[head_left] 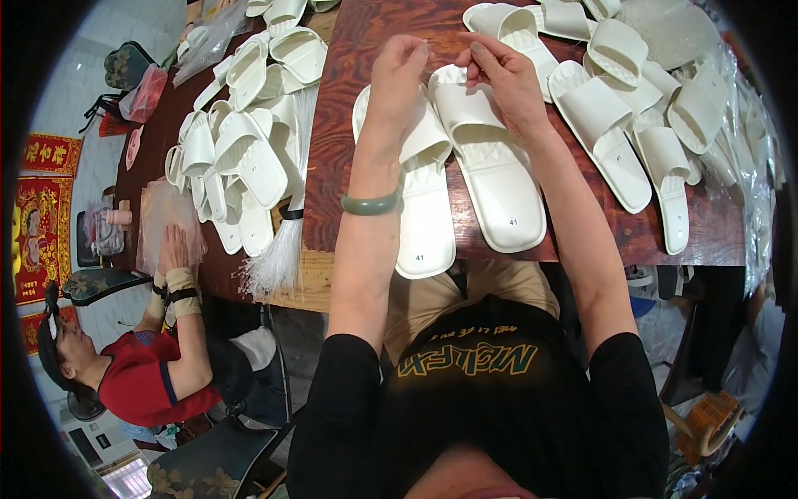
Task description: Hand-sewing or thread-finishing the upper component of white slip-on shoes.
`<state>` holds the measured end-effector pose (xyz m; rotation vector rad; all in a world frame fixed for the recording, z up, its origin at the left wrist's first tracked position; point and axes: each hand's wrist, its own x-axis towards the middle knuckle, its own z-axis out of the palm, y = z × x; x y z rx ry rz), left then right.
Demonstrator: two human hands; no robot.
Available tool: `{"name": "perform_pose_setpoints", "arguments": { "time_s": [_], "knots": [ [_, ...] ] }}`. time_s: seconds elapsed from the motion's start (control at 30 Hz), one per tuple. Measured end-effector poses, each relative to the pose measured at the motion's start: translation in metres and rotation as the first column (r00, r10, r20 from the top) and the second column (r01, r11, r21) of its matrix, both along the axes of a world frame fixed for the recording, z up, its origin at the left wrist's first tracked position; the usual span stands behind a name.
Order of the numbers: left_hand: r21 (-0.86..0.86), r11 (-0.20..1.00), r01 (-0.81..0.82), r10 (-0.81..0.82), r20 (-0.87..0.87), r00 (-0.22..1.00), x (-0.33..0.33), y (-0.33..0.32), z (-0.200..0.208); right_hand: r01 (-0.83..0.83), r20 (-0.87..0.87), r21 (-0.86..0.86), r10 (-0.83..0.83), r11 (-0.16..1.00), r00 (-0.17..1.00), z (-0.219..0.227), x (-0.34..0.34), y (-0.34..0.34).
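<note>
A pair of white slide slippers lies on the reddish-brown wooden table in front of me, the left slipper [426, 224] and the right slipper [499, 183] side by side with their heels toward me. Above the toe of the left one is my left hand [399, 79], thumb and fingers pinched together; anything between them is too small to make out. My right hand [507, 79] hovers over the toe strap of the right slipper, its fingers bent inward in a pinch toward the left hand. What it may hold does not show. A green bangle [371, 204] circles my left wrist.
White slippers [607, 125] are heaped to the right, beside clear plastic wrapping [756, 183]. Another slipper pile [241, 150] stands left, next to a bundle of white strands [278, 266] at the table edge. A co-worker [158, 374] handles thin plastic bags [169, 224] farther left.
</note>
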<state>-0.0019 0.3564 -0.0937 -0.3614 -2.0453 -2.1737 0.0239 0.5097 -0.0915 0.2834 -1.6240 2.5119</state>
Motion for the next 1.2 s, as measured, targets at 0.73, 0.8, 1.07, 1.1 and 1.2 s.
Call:
{"name": "perform_pose_setpoints", "arguments": {
  "time_s": [0.73,0.8,1.07,1.1,1.2],
  "knots": [
    [0.055,0.983,0.176,-0.180,0.080,0.980,0.006,0.005,0.008,0.204,-0.166,0.499,-0.139,0.842,0.976,-0.010,0.003,-0.001],
    [0.033,0.982,0.188,-0.190,0.075,0.979,0.004,0.002,0.006,0.178,-0.147,0.496,-0.120,0.850,0.982,-0.009,0.004,-0.002],
    [0.020,0.981,0.195,-0.196,0.078,0.977,0.006,0.002,0.008,0.196,-0.170,0.493,-0.128,0.847,0.977,-0.013,0.002,-0.001],
    [0.008,0.980,0.198,-0.198,0.079,0.977,0.006,0.002,0.009,0.201,-0.178,0.477,-0.129,0.856,0.975,-0.013,0.002,-0.001],
    [-0.003,0.980,0.197,-0.197,0.048,0.979,0.009,0.002,0.012,0.191,-0.164,0.471,-0.127,0.861,0.978,-0.013,0.003,-0.002]
  ]
}}
